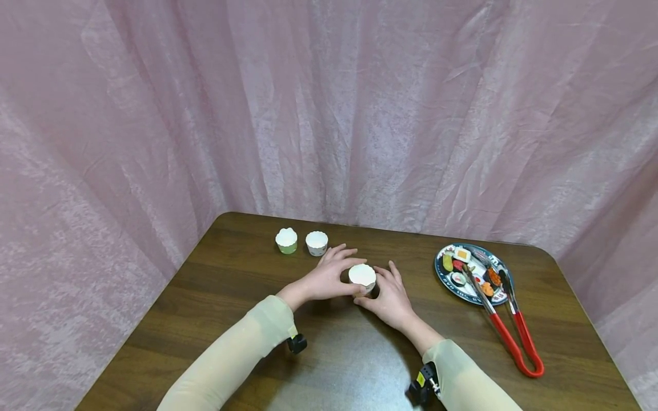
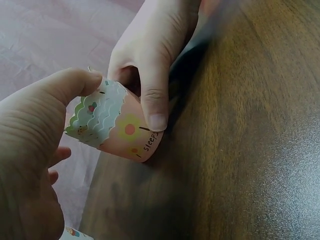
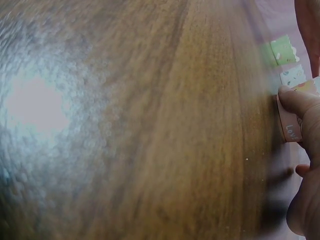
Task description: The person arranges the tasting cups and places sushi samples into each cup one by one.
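the person's left hand (image 1: 329, 278) grips a stack of nested paper cups (image 2: 116, 120) near the scalloped rims; the right hand (image 1: 389, 298) holds its pink side, the fingers behind mostly hidden. the stack sits mid-table (image 1: 205, 285), though whether its base touches the wood cannot be told. the right wrist view cuts it off.

To the right of the right hand (image 1: 389, 299), a blue-rimmed plate (image 1: 461, 294) of food pieces (image 1: 448, 263) is overlapped by red-handled tongs (image 1: 506, 339); beyond it, a pink velvet curtain (image 1: 329, 114) is hung.
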Action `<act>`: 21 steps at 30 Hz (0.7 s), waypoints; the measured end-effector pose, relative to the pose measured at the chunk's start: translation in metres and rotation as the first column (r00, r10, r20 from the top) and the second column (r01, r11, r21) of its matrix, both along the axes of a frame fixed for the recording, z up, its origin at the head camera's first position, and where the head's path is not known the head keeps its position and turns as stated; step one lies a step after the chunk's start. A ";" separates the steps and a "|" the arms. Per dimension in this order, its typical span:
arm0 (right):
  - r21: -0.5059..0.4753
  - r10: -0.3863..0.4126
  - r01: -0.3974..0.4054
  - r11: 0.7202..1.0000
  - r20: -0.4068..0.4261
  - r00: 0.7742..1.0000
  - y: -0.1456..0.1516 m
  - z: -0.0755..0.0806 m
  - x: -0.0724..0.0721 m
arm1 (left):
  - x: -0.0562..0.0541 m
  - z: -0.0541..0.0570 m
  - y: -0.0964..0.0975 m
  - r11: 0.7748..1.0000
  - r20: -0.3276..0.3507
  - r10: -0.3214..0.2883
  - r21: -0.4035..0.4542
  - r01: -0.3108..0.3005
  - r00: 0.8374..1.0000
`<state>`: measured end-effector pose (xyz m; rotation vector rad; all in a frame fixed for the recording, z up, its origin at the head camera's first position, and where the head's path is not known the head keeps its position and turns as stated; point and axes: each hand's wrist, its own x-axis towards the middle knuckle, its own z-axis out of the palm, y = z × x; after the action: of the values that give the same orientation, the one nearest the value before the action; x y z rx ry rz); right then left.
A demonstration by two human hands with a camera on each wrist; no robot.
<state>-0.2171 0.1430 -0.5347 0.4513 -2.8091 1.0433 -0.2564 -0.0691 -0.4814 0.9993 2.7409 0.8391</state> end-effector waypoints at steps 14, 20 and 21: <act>-0.037 0.011 -0.010 0.999 0.019 1.000 0.007 0.004 0.003 | -0.002 0.002 0.001 1.000 0.026 -0.017 0.009 0.016 1.000; -0.093 0.049 -0.041 0.995 0.081 0.995 0.022 0.010 0.006 | -0.003 0.002 -0.001 0.999 0.054 -0.025 0.027 0.023 0.998; -0.116 0.061 -0.051 0.992 0.090 0.994 0.024 0.011 0.006 | -0.003 0.002 -0.001 0.999 0.056 -0.026 0.030 0.025 0.998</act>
<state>-0.2116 0.1671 -0.5242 0.4833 -2.8129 1.2598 -0.2597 -0.0699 -0.4790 0.9978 2.6706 0.8917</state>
